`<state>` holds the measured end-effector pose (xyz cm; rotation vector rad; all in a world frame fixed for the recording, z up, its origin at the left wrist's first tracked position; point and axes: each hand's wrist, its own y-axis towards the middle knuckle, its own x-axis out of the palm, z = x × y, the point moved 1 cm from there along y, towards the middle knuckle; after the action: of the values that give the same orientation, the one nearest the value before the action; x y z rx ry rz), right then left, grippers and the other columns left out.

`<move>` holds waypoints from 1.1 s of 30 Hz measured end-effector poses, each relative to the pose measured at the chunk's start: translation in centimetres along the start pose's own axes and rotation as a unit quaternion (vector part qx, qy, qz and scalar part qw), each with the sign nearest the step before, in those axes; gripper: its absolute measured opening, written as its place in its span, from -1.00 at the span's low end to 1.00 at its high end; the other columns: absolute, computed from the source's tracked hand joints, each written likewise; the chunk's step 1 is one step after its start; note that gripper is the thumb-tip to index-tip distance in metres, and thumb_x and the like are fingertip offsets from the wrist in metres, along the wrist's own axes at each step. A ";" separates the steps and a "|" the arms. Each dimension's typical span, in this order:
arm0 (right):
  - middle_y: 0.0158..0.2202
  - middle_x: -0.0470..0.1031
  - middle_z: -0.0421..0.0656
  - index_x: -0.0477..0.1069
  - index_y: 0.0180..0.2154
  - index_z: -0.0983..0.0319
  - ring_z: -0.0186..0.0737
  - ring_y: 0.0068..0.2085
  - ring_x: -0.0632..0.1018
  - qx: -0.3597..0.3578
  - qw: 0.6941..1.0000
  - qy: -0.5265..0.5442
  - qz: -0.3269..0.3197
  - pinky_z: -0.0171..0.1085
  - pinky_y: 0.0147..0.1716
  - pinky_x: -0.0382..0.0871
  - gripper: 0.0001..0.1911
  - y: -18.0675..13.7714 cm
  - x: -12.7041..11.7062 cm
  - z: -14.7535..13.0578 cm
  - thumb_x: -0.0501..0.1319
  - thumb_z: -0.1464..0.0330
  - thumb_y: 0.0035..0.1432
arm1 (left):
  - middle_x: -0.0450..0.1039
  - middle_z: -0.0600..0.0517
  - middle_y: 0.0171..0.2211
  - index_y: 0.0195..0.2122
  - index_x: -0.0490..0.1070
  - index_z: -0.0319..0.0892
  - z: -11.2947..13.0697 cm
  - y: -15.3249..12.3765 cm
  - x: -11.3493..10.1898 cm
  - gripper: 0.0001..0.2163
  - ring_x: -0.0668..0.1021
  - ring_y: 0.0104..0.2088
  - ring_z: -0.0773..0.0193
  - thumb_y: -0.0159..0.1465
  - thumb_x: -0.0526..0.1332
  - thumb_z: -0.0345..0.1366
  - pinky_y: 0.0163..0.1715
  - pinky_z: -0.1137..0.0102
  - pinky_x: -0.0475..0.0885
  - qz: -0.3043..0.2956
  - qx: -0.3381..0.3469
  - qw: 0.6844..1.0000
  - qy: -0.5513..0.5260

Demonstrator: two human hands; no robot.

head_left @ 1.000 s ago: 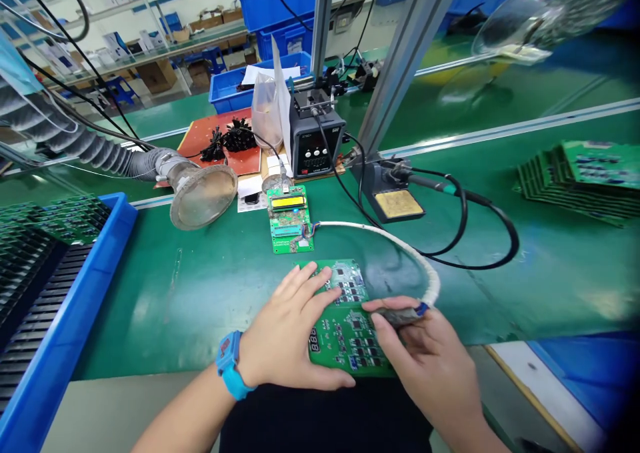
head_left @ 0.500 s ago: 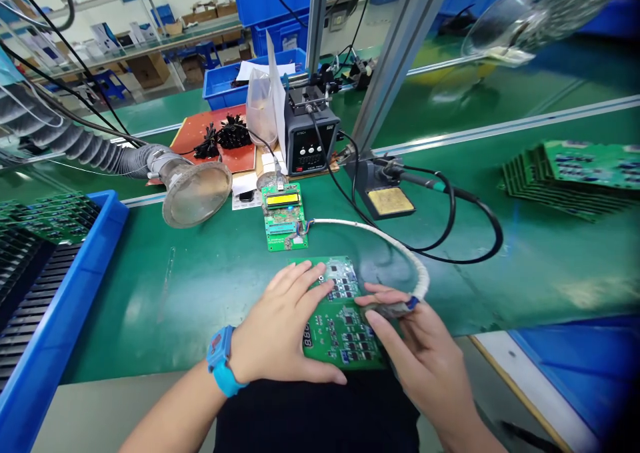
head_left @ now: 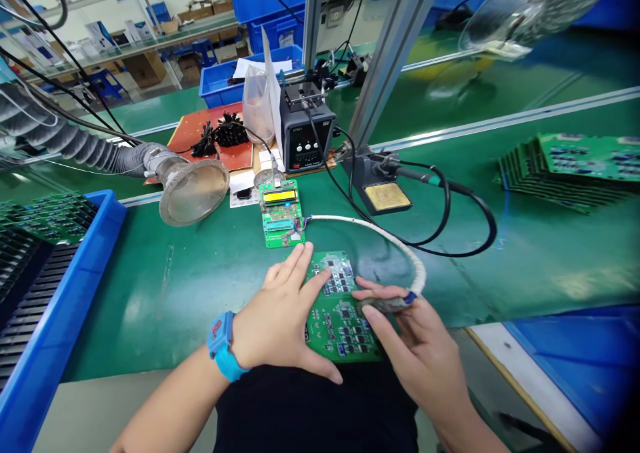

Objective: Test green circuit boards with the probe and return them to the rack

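- Apparently, you are at the step of bracing and probing: at 11 o'clock your left hand [head_left: 273, 323], wide with fingers spread, lies palm down across the left side of the circuit board [head_left: 349, 316].
- Just left of 12 o'clock, farther off, a small board [head_left: 281, 214] with a lit yellow display feeds a white cable [head_left: 367, 223] rightward.
- At 12 o'clock, close to you, the circuit board lies flat; its long axis seems to run 11 to 5.
- Toward 1 o'clock, the grey probe [head_left: 387, 304] points to 9, its long axis 9 to 3; tip contact is hidden.
- Your right hand [head_left: 427, 346] pinches that probe; the next move likely calls for a steady grip.
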<state>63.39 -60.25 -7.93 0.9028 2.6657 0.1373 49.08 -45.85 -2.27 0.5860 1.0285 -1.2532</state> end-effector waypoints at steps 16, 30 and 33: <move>-0.14 0.52 -0.10 0.36 -0.15 0.12 -0.05 0.02 0.52 -0.014 0.999 -0.028 0.009 -0.04 0.05 0.39 -0.88 0.3 0.0 0.0 0.18 0.34 0.24 | -0.26 -0.41 0.35 0.34 -0.04 -0.31 -0.2 0.3 -0.1 0.18 -0.09 0.32 -0.37 -0.17 0.37 0.30 0.18 -0.23 -0.03 0.006 0.005 1.000 0.010; -0.17 0.52 -0.12 0.32 -0.13 0.11 -0.07 -0.01 0.53 -0.013 1.000 -0.017 0.009 -0.07 0.04 0.39 -0.85 0.3 0.0 0.1 0.19 0.34 0.24 | -0.21 -0.41 0.35 0.33 0.00 -0.31 -0.1 0.2 -0.2 0.18 -0.06 0.32 -0.38 -0.20 0.40 0.28 0.17 -0.23 0.01 0.011 0.004 1.000 0.017; -0.17 0.52 -0.13 0.32 -0.13 0.11 -0.08 -0.01 0.53 -0.012 1.000 -0.012 0.011 -0.08 0.04 0.38 -0.85 0.3 0.1 0.3 0.19 0.34 0.24 | -0.22 -0.42 0.35 0.33 -0.01 -0.32 -0.1 0.2 -0.2 0.18 -0.06 0.32 -0.38 -0.20 0.41 0.27 0.17 -0.23 0.00 0.007 0.004 1.000 0.021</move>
<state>63.57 -59.94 -8.15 0.9208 2.6279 0.1615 49.22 -45.63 -2.16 0.6265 1.0535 -1.2372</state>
